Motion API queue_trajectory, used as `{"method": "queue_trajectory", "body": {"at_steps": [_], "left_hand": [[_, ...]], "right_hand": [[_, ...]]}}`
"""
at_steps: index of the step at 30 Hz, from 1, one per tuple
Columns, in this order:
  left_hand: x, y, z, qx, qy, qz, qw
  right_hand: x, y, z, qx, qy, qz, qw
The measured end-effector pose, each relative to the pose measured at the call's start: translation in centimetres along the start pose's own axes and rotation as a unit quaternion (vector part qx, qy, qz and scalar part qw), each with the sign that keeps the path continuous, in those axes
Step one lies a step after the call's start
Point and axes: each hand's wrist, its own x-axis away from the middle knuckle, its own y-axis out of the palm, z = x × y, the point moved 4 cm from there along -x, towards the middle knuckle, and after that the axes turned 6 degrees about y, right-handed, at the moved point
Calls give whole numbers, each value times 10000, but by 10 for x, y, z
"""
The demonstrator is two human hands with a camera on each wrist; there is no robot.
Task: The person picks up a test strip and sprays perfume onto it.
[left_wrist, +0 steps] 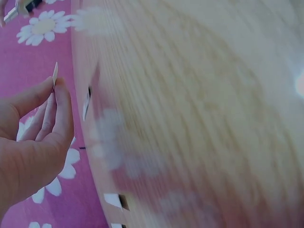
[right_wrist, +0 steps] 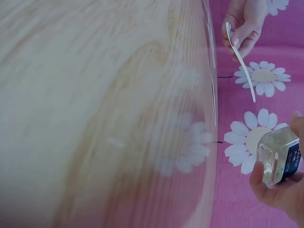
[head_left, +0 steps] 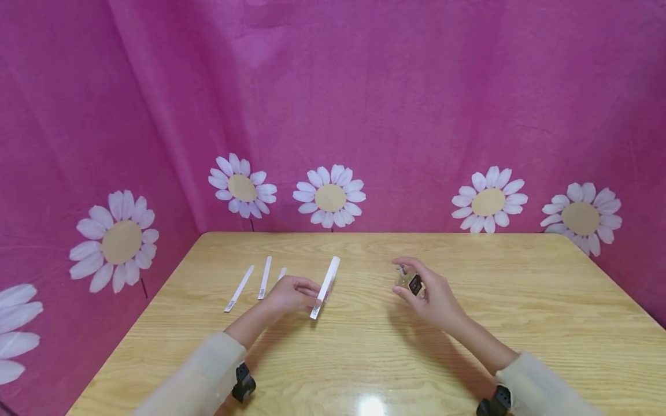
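My left hand (head_left: 288,294) pinches a white paper strip (head_left: 326,286) near its lower end, between thumb and fingers, raised above the table. In the left wrist view the strip (left_wrist: 55,72) appears almost edge-on at the fingertips. To the right, my right hand (head_left: 439,297) grips a small clear glass perfume bottle (head_left: 414,284) with a dark label, held in the air. The index finger lies at the bottle's top and the thumb is under it. The right wrist view shows the bottle (right_wrist: 278,159) tilted, partly covered by fingers. A gap separates strip and bottle.
On the wooden table (head_left: 333,364), left of my left hand, lie white strips: one far left (head_left: 240,289), one beside it (head_left: 265,277), and a third (head_left: 282,273) partly hidden by the hand. A pink curtain (head_left: 406,115) with daisies stands behind the table.
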Motion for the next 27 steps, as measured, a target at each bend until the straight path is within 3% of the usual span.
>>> {"method": "queue_trajectory", "body": {"at_steps": [7,16,27], "left_hand": [[-8,-7,-10,6,-301,391,9988],[-16,-20,-18,-23,-322,821,9961],[-23,-28,-19,-627,-523,1162,9899]], "right_hand": [[6,-5,5,-97,-32,-69,9999],[9,-8,4,-51,-105,-226,9997],[12,-12,5,-105,-100,-373,9992]]}}
